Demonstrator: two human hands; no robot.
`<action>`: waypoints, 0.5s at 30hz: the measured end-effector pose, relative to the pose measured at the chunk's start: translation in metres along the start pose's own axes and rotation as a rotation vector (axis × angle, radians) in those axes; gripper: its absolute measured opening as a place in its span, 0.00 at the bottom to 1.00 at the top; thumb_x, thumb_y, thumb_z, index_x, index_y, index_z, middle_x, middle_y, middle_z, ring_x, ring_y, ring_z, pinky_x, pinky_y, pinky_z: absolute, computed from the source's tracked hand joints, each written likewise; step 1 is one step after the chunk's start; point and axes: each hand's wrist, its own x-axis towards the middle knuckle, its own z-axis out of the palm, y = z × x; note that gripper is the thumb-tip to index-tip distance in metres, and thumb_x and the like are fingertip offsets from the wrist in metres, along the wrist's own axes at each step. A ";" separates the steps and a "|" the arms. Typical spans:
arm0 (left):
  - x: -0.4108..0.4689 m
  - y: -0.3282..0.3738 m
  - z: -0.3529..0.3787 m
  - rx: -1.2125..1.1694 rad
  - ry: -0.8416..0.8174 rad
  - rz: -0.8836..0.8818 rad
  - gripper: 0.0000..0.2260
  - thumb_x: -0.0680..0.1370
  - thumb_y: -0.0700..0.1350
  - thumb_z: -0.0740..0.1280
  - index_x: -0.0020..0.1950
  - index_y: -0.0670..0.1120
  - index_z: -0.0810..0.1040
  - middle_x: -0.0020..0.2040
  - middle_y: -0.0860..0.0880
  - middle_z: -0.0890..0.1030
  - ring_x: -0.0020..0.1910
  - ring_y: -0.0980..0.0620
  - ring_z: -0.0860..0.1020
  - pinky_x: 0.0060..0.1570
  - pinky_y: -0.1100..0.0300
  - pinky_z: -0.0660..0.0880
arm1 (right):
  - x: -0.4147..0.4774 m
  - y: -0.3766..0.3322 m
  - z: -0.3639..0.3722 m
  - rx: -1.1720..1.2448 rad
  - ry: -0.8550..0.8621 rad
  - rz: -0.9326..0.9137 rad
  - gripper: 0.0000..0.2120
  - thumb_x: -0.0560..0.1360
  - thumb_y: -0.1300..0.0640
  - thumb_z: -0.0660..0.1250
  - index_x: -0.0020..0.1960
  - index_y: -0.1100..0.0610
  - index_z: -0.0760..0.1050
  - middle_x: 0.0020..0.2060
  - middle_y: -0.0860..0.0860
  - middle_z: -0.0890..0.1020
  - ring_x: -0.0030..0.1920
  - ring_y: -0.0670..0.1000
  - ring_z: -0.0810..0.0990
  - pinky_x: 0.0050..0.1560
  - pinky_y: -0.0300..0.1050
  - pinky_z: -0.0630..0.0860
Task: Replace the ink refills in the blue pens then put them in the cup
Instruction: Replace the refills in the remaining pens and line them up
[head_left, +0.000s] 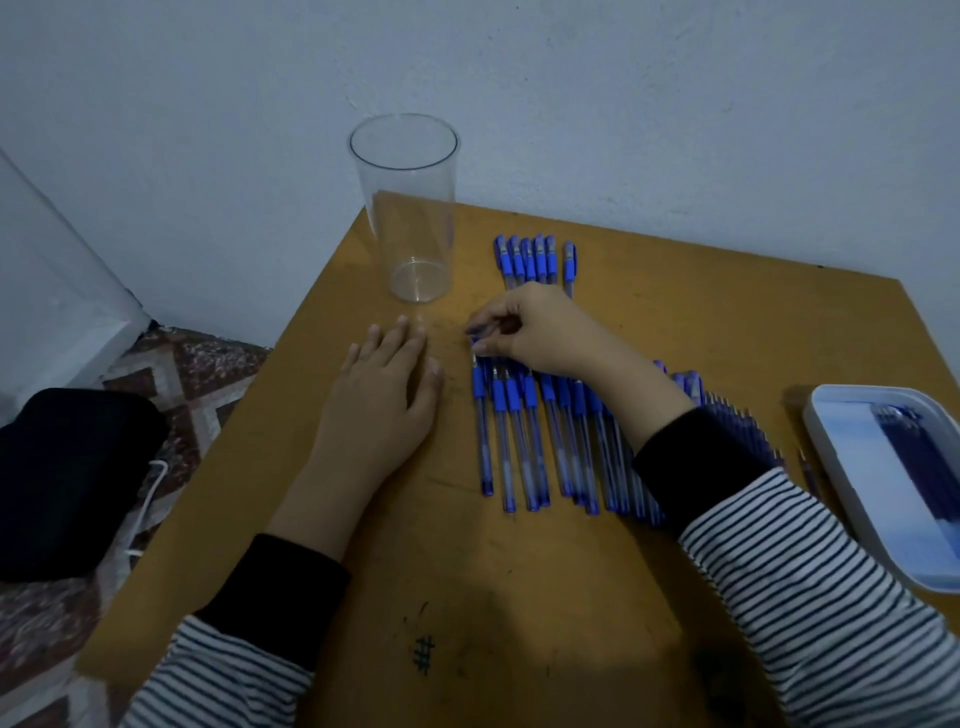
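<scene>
Right hand (535, 332) curls over the far end of the pen row (524, 441), thumb and forefinger pinching the tip end of one pen (475, 340) at the row's 9 o'clock edge. Left hand (387, 384) lies flat on the table (519, 597), fingers straight, holding nothing, just beside the row at its 9 o'clock. Cup (410, 218) stands upright and empty at the table's 11 o'clock. Capped pens (530, 260) sit in a tight bunch at 12. Tray (831, 467) is at 3 o'clock with dark refills (904, 452) inside. The step looks like picking one pen out: lift it straight up by the tip so its neighbours don't roll, then bring the free hand to the barrel before unscrewing. The pens are slim clear barrels with blue grips and end plugs, smooth and likely slippery, so a grip on the blue section should hold best. Cup is tall, clear, thin-walled plastic or glass, possibly tippy. Table is a scuffed ochre board with pen marks. Tray is white, with rounded corners and a shallow rim.
</scene>
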 end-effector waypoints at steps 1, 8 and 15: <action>0.001 0.001 0.000 -0.014 -0.001 0.000 0.25 0.85 0.55 0.54 0.81 0.49 0.59 0.82 0.50 0.55 0.81 0.49 0.50 0.77 0.55 0.45 | -0.002 -0.001 -0.001 -0.010 0.018 -0.006 0.12 0.76 0.58 0.72 0.58 0.55 0.82 0.44 0.45 0.83 0.45 0.37 0.80 0.43 0.23 0.72; 0.016 0.017 0.006 -0.122 -0.003 0.071 0.23 0.86 0.55 0.53 0.80 0.50 0.62 0.81 0.50 0.60 0.81 0.51 0.53 0.76 0.58 0.46 | -0.012 0.028 -0.027 0.190 0.389 0.163 0.08 0.78 0.59 0.69 0.56 0.53 0.82 0.47 0.46 0.82 0.50 0.43 0.80 0.49 0.32 0.74; 0.033 0.028 0.008 -0.261 0.001 0.134 0.22 0.85 0.54 0.58 0.78 0.50 0.66 0.79 0.52 0.65 0.79 0.53 0.58 0.78 0.53 0.54 | -0.010 0.055 -0.036 0.223 0.478 0.372 0.12 0.77 0.57 0.71 0.59 0.57 0.82 0.48 0.50 0.82 0.49 0.46 0.77 0.49 0.38 0.71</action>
